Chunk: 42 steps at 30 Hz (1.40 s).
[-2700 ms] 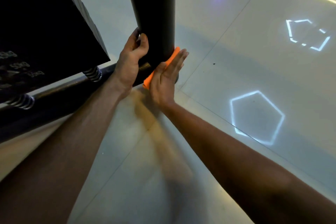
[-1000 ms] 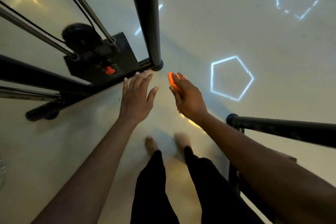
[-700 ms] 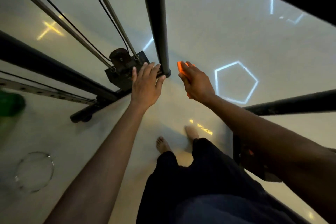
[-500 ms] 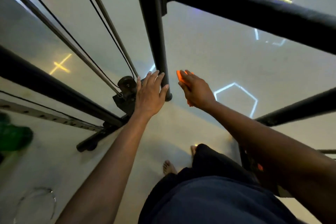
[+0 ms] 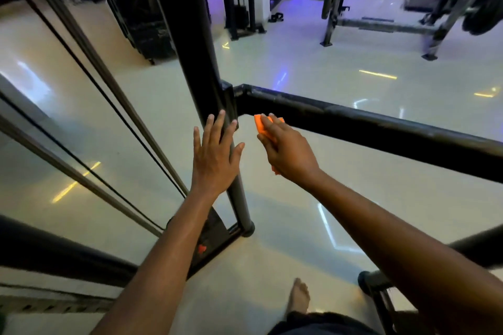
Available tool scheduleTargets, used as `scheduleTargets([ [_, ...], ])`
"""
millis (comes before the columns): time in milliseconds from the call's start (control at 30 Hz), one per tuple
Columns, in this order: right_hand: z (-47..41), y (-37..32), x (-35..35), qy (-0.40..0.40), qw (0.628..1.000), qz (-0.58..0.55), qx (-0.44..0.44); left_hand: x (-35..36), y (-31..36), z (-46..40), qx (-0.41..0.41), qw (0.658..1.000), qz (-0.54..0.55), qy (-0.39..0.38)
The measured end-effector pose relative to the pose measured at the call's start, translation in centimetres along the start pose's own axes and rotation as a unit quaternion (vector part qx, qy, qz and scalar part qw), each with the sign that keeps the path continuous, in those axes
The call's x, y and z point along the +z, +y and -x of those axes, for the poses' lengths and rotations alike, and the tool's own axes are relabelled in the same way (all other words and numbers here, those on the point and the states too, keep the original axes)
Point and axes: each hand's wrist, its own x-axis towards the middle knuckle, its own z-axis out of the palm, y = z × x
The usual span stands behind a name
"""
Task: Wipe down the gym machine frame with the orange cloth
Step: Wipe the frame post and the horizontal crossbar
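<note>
A black upright post [image 5: 190, 43] of the gym machine frame runs down the middle of the view to the floor. A black horizontal bar [image 5: 367, 128] branches off it to the right at a welded joint. My left hand [image 5: 215, 155] lies with straight fingers spread against the post just below that joint. My right hand [image 5: 285, 152] grips the folded orange cloth [image 5: 261, 126], whose top edge sticks out above my fingers, just under the near end of the horizontal bar. Whether the cloth touches the bar I cannot tell.
Thin cables and steel guide rods [image 5: 89, 68] slant down at the left of the post. More black frame tubes cross at lower left [image 5: 54, 258] and lower right [image 5: 479, 245]. Other gym machines [image 5: 408, 8] stand at the back on the glossy pale floor. My bare foot [image 5: 299, 296] is below.
I have risen from the base of the post. Both hands moved up along it to the joint with the horizontal bar, and the view tilted up to show the room.
</note>
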Motion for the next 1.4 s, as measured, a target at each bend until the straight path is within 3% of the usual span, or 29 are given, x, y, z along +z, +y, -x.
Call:
scheduleTargets([
  [167, -7.9, 0.5, -0.4, 0.013, 0.999, -0.022, -0.039, -0.4, -1.7, -6.7, -0.01, 0.996, -0.026, 0.086],
  [333, -13.2, 0.6, 1.0, 0.024, 0.998, 0.028, -0.043, 1.4, -4.1, -10.3, 0.014, 0.989, -0.088, 0.122],
  [500, -16.3, 2.4, 5.0, -0.019, 0.974, 0.226, 0.001, 4.0, -7.2, -12.1, 0.062, 0.98, -0.095, 0.161],
  [667, -15.0, 3.5, 7.4, 0.068, 0.949, 0.302, -0.055, 4.9, -9.3, -12.7, 0.123, 0.967, 0.013, 0.222],
  [967, -17.0, 1.9, 10.5, 0.115, 0.975, 0.184, -0.036, 5.5, -9.6, -13.3, 0.157, 0.949, 0.142, 0.234],
  [1167, -15.6, 3.5, 9.9, 0.155, 0.948, 0.272, -0.06, 5.4, -9.7, -13.4, 0.179, 0.932, 0.186, 0.253],
  [1400, -17.6, 2.8, 9.6, 0.086, 0.962, 0.247, -0.083, 5.4, -9.4, -13.5, 0.162, 0.931, 0.207, 0.254],
])
